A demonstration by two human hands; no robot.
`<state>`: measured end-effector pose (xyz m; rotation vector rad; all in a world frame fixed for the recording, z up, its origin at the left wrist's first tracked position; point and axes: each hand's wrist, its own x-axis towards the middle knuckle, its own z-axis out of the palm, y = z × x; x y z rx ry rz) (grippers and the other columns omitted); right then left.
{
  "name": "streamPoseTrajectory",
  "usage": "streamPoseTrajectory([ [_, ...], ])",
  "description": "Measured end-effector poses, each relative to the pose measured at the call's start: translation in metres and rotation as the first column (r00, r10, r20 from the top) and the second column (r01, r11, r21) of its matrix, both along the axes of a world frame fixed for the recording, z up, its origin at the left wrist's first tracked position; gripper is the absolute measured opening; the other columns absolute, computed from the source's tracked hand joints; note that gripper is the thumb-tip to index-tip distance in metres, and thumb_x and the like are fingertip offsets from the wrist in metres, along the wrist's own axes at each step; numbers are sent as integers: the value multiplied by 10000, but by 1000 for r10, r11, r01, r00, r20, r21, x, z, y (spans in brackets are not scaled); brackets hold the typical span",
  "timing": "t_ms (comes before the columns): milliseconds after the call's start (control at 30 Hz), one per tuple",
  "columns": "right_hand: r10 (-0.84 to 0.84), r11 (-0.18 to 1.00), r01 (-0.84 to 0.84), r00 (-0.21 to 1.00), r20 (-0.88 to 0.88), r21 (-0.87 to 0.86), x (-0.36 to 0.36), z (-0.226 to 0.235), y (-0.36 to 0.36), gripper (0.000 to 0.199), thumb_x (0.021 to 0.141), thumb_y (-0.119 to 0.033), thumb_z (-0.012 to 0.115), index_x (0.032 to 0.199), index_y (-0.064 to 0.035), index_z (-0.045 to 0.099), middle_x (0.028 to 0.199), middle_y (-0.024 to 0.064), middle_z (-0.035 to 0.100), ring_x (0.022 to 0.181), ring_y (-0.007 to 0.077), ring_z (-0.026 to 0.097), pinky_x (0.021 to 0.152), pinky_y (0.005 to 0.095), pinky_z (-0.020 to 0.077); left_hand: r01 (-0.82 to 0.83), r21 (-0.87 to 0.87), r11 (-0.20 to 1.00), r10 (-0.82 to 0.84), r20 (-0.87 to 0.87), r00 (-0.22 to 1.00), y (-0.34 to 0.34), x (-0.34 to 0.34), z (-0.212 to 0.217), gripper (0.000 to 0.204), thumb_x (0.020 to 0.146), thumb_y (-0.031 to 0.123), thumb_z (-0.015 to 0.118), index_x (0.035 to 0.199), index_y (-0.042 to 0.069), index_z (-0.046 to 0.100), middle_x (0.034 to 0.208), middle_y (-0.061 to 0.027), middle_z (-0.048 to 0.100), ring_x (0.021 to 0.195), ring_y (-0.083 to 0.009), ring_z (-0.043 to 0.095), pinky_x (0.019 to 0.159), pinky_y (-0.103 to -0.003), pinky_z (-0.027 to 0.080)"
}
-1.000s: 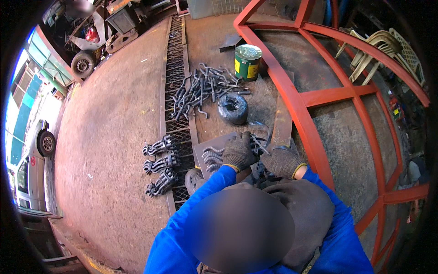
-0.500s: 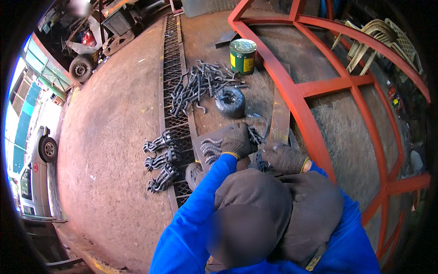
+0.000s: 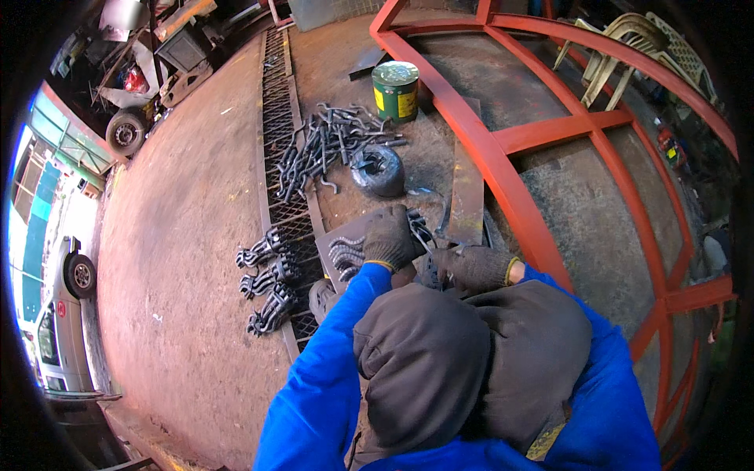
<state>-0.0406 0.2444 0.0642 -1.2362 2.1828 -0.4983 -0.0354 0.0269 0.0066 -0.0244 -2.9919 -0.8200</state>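
Both gloved hands barely shifted. Left hand curled onto bent black hooks beneath it; right hand just beside, closed (grip unclear).

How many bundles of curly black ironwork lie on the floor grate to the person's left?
3, stacked in a column: top bundle, middle bundle, bottom bundle. Similar scrolls lie under the left hand; some may be hidden.

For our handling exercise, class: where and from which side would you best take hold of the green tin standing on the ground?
Grip the green tin around its round side wall, fingers coming in from the left or near side. It stands upright with its lid on, so there is no rim to hook. The red frame crowds its right, and the pile of metal hooks lies nearer, lower left.
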Motion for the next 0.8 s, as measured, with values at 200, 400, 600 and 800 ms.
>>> streamPoseTrajectory([
  [200,-670,737,644,737,92,207,-8,-5,-30,557,961,-497,486,1229,-24,605,1166,272,645,1104,418,624,959,468,477,3,-56,998,2,98,995,-3,-1,0,779,607,477,826,1212,72,548,1188,-203,606,1088,-405,593,912,-482,491],
  [400,-637,769,636,771,-19,58,-8,-3,-57,482,946,-462,527,1155,-38,620,1050,280,665,1018,430,642,882,505,494,-49,-104,993,61,119,991,-1,2,3,811,603,469,835,1240,71,529,1193,-212,592,1096,-421,584,934,-497,479],
  [600,-608,793,592,760,-230,-141,-21,-22,-53,250,947,-249,585,1050,-28,641,976,224,668,904,422,646,795,473,514,-44,-25,999,47,134,990,-2,0,-3,806,642,462,813,1273,61,512,1203,-225,586,1112,-428,579,929,-507,476],
  [800,-588,790,446,745,-315,-422,-46,-30,-69,337,983,-345,488,1060,-59,650,930,251,670,864,432,652,766,513,517,-35,-34,999,41,172,984,-2,1,1,792,675,499,785,1266,53,503,1190,-222,590,1067,-429,594,923,-526,464],
])
